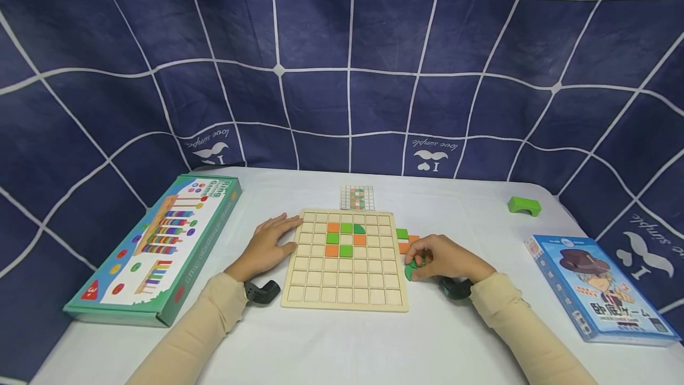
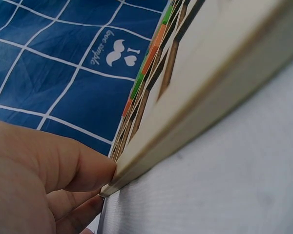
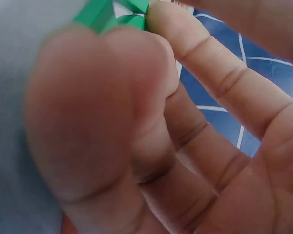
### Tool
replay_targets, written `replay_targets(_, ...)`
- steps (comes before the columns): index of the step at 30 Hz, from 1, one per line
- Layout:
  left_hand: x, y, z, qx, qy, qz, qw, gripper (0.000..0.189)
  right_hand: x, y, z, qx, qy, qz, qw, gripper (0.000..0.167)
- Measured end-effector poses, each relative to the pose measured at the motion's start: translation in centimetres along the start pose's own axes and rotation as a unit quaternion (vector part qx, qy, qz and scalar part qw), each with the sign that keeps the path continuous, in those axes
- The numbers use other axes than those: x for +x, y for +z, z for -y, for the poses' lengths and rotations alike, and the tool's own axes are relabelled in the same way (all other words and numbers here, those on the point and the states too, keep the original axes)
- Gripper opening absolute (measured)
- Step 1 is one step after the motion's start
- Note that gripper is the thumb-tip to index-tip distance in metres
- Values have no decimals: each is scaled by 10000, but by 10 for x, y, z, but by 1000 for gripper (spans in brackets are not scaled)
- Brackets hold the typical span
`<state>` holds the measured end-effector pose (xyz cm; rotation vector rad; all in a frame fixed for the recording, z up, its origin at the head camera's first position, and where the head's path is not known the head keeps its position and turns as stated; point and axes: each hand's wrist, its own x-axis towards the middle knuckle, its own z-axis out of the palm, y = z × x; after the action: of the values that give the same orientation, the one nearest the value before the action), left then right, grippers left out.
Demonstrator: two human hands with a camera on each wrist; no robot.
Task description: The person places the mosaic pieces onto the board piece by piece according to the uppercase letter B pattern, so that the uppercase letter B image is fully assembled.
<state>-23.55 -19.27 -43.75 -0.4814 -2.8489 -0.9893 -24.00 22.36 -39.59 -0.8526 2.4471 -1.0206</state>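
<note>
Touching right hand (image 1: 439, 256), green pieces (image 1: 409, 273), seemingly pinched

Ring-game box (image 1: 160, 242) left; blue box (image 1: 604, 290), green arch (image 1: 524, 204) right

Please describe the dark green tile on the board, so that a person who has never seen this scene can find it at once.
On the white table, find the pale wooden grid board. In its far half lies a cluster of orange and light green square tiles; the dark green tile sits at the cluster's far right corner. Unlike those squares, it has a rounded side.
</note>
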Motion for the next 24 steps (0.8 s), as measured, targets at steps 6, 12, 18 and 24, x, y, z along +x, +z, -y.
replay_targets(6, 0, -1, 0, 22, 4, 17, 10000, 57, -2, -2, 3, -320, -35, -38, 9995, 23)
replay_targets(12, 0, 0, 1, 29, 16, 20, 10000, 57, -3, -3, 4, -364, -131, 40, 9992, 23)
replay_targets(18, 0, 0, 1, 28, -6, 16, 10000, 57, -6, -8, 2, -328, -353, 224, 9986, 22)
replay_targets(24, 0, -1, 0, 0, -19, 30, 10000, 57, -7, -9, 1, -388, -424, 146, 9982, 23)
